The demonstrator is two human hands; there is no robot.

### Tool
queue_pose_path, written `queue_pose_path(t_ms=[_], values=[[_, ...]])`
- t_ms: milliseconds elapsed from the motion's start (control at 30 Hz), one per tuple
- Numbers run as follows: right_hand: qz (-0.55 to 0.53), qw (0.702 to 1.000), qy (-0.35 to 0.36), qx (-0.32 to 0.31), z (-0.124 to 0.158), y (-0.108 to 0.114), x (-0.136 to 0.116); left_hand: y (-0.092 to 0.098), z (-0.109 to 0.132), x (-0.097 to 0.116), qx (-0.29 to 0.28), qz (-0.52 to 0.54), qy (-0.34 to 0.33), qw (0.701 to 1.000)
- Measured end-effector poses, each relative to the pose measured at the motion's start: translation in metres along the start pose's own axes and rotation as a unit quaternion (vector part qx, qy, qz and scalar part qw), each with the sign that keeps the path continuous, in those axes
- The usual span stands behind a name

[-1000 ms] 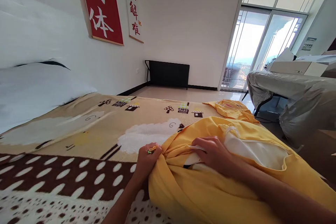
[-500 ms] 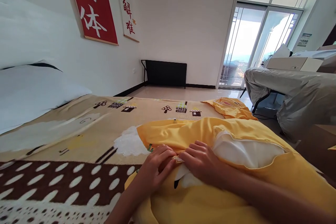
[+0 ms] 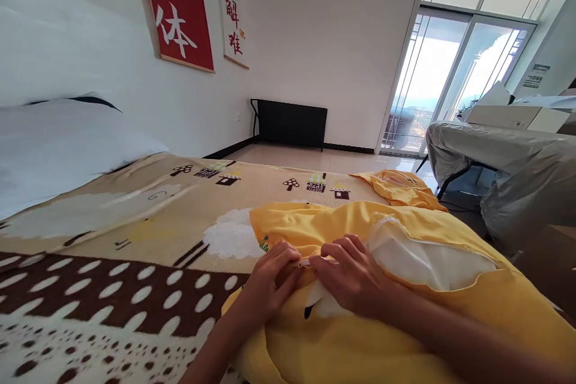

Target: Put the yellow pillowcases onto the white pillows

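A yellow pillowcase (image 3: 360,342) lies on the patterned blanket (image 3: 135,252) in front of me, with a white pillow (image 3: 432,261) showing through its open side. My left hand (image 3: 270,282) and my right hand (image 3: 355,279) meet at the edge of the opening. Both pinch the yellow fabric there, fingertips almost touching. What sits between the fingertips is too small to make out.
A second yellow cloth (image 3: 398,187) lies crumpled at the blanket's far right. A white pillow (image 3: 58,144) rests at the left by the wall. A plastic-covered piece of furniture (image 3: 513,174) stands right of the bed, a black low stand (image 3: 290,125) at the far wall.
My left hand let go of the bunched corner and came over beside the right hand at the opening. The pillowcase's far part now lies flatter on the blanket.
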State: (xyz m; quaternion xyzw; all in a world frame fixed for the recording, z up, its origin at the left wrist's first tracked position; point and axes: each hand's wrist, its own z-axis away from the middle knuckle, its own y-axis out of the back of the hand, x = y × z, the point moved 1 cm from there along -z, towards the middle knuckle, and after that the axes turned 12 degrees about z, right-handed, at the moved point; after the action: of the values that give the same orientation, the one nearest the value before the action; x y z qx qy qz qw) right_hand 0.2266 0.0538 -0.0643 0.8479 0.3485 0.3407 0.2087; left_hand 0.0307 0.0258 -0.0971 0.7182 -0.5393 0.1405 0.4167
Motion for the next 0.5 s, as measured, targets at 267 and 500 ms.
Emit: queue_pose_path(t_ms=[267, 500], values=[[0.048, 0.995, 0.091, 0.005, -0.0028, 0.0027, -0.0015, 0.0009, 0.0013, 0.0001, -0.004, 0.008, 0.014, 1.000], [0.049, 0.991, 0.122, 0.023, -0.0032, 0.0017, -0.0035, 0.0023, 0.0014, -0.0066, 0.011, -0.005, 0.029, 1.000]])
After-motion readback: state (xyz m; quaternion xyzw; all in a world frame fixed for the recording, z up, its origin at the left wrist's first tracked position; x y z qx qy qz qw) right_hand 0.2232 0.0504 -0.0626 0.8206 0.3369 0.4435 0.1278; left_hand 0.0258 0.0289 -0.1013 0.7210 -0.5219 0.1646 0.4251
